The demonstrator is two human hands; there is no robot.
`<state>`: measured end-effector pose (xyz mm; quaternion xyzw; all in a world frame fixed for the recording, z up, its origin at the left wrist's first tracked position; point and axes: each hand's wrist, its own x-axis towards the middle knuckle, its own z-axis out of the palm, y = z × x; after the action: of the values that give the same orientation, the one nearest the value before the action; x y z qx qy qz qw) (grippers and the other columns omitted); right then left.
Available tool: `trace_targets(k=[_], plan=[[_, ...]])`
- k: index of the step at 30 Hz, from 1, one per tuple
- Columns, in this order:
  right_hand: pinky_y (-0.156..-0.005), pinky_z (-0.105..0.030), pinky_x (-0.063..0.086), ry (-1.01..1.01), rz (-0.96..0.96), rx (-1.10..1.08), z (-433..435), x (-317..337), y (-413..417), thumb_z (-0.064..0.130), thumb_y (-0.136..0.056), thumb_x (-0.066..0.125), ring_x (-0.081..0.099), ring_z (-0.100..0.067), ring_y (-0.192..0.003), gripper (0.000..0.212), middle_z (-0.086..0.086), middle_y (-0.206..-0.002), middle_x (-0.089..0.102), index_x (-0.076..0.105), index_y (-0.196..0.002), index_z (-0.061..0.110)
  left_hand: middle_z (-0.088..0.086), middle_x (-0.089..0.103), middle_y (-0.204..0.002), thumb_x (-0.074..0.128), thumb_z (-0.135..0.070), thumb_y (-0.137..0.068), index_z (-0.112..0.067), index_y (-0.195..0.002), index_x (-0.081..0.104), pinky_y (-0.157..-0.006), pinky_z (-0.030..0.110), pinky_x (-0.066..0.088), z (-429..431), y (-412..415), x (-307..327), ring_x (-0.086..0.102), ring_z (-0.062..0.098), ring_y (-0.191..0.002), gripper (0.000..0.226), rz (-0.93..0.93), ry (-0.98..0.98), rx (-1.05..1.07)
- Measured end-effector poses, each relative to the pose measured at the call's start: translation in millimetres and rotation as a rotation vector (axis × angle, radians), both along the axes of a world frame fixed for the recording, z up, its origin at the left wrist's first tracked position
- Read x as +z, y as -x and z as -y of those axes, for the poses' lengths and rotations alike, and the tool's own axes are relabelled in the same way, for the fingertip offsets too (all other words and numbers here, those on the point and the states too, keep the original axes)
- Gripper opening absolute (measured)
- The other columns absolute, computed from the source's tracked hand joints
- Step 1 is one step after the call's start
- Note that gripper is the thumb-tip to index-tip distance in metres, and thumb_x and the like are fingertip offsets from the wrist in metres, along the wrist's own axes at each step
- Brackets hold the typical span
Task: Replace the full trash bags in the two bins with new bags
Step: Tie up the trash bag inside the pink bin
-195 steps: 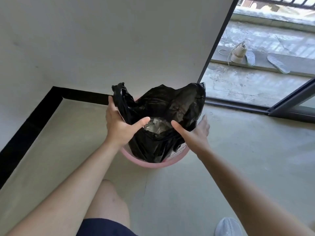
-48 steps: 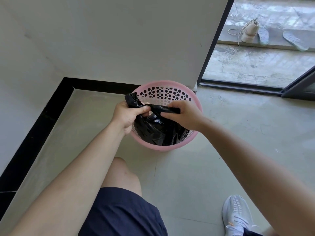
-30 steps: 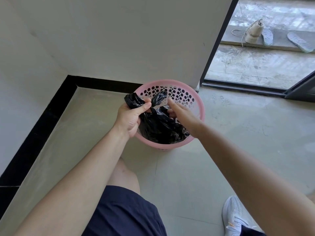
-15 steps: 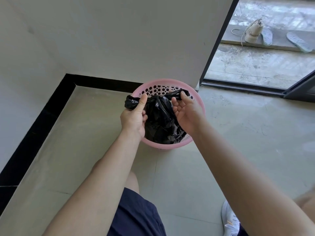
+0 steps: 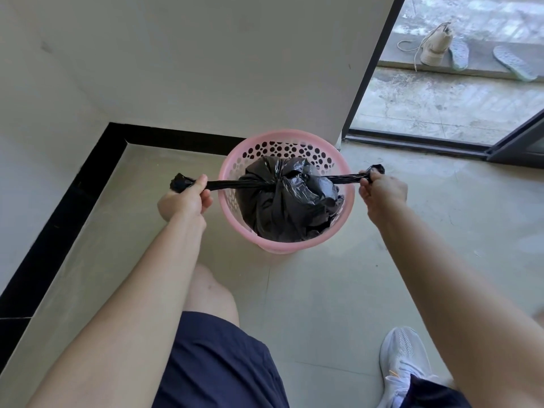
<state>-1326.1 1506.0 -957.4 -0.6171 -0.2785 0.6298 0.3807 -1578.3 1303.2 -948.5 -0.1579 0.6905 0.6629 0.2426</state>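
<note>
The full trash bag sat inside the pink bin, its knot being tightened. The left hand, left of bin, & right hand, right of bin, each clenched one taut bag end. Not yet done: lift-out, new bag, 2nd bin.

Your left hand is curled into a fist, thumb on top, round one twisted end of the black bag. Your right hand grips the other end in the same way. Your bare left forearm and right forearm reach forward and angle outward, holding the hands level with each other and well apart.
</note>
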Motion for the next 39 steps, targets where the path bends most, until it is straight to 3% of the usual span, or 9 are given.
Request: trace_targets(k=[6, 10, 13, 17, 22, 29, 32, 34, 39], plan=[[-0.076, -0.028, 0.054, -0.242, 0.076, 0.270, 8.0, 26.7, -0.8, 0.029, -0.100, 0.059, 0.064, -0.012, -0.079, 0.016, 0.000, -0.094, 0.068, 0.060, -0.107, 0.015, 0.013, 0.073, -0.085, 0.082, -0.022, -0.080, -0.011, -0.088, 0.065, -0.055, 0.026, 0.057, 4.2, -3.1, 16.0, 0.070, 0.018, -0.061, 0.022, -0.188, -0.072, -0.210], [-0.088, -0.028, 0.056, -0.368, -0.100, 0.398, 20.0, 47.6, 25.3, 0.013, -0.089, 0.072, 0.069, -0.014, -0.099, 0.036, -0.008, -0.110, 0.071, 0.060, -0.122, 0.006, 0.010, 0.072, -0.081, 0.083, -0.020, -0.078, -0.008, -0.087, 0.067, -0.058, 0.026, 0.058, -20.2, -28.8, 45.6, 0.068, 0.018, -0.060, 0.022, -0.221, -0.257, -0.281], [-0.073, -0.012, 0.054, -0.374, 0.067, 0.359, 37.0, 48.9, 43.6, 0.007, -0.082, 0.072, 0.066, 0.003, -0.087, 0.040, -0.001, -0.103, 0.066, 0.056, -0.119, 0.006, 0.002, 0.070, -0.071, 0.084, -0.020, -0.076, -0.012, -0.080, 0.064, -0.056, 0.026, 0.057, -31.6, -39.9, 61.9, 0.065, 0.014, -0.056, 0.021, -0.220, -0.343, -0.268], [-0.090, -0.038, 0.054, -0.249, 0.334, 0.351, 57.2, 19.7, 52.2, 0.031, -0.073, 0.062, 0.063, -0.022, -0.100, 0.028, -0.006, -0.110, 0.064, 0.064, -0.096, 0.016, 0.001, 0.067, -0.073, 0.084, -0.022, -0.077, -0.014, -0.082, 0.062, -0.056, 0.026, 0.054, -32.3, -33.7, 68.2, 0.063, 0.015, -0.056, 0.023, -0.229, -0.401, -0.271], [-0.088, -0.035, 0.045, -0.287, 0.419, 0.398, 53.5, 11.1, 59.2, 0.039, -0.090, 0.052, 0.056, -0.021, -0.090, 0.026, 0.003, -0.086, 0.063, 0.064, -0.097, 0.016, 0.002, 0.065, -0.075, 0.083, -0.023, -0.078, -0.014, -0.083, 0.061, -0.054, 0.024, 0.052, -26.6, -26.5, 66.4, 0.060, 0.014, -0.055, 0.024, -0.197, -0.415, -0.251], [-0.083, -0.033, 0.054, -0.277, 0.538, 0.592, 51.3, 12.0, 71.6, 0.044, -0.094, 0.060, 0.067, -0.019, -0.084, 0.027, 0.001, -0.086, 0.073, 0.073, -0.089, 0.021, 0.001, 0.066, -0.080, 0.081, -0.014, -0.079, -0.011, -0.089, 0.065, -0.068, 0.022, 0.055, -29.6, -27.2, 60.9, 0.062, 0.011, -0.068, 0.018, -0.052, -0.562, -0.212], [-0.070, -0.032, 0.045, -0.420, 0.564, 0.569, 51.2, 16.6, 73.5, 0.043, -0.099, 0.054, 0.057, -0.014, -0.067, 0.032, 0.003, -0.068, 0.062, 0.072, -0.087, 0.020, 0.003, 0.064, -0.076, 0.081, -0.009, -0.076, -0.002, -0.105, 0.066, -0.059, 0.018, 0.051, -26.0, -23.7, 41.6, 0.057, 0.009, -0.057, 0.033, 0.038, -0.341, -0.346], [-0.062, -0.030, 0.041, -0.464, 0.551, 0.567, 52.6, 19.1, 73.4, 0.043, -0.101, 0.051, 0.050, -0.011, -0.061, 0.033, 0.003, -0.064, 0.057, 0.071, -0.089, 0.020, 0.006, 0.059, -0.073, 0.074, -0.004, -0.083, -0.003, -0.094, 0.065, -0.050, 0.020, 0.048, -22.8, -26.4, 26.6, 0.053, 0.011, -0.053, 0.015, 0.083, -0.106, -0.474], [-0.048, -0.024, 0.026, -0.514, 0.493, 0.549, 55.5, 18.8, 73.4, 0.040, -0.102, 0.050, 0.036, -0.010, -0.050, 0.037, 0.006, -0.054, 0.042, 0.065, -0.084, 0.012, 0.009, 0.061, -0.087, 0.055, -0.009, -0.098, -0.003, -0.114, 0.059, -0.050, 0.019, 0.049, -30.6, -43.8, -1.5, 0.058, 0.014, -0.067, 0.017, 0.083, 0.078, -0.647]])
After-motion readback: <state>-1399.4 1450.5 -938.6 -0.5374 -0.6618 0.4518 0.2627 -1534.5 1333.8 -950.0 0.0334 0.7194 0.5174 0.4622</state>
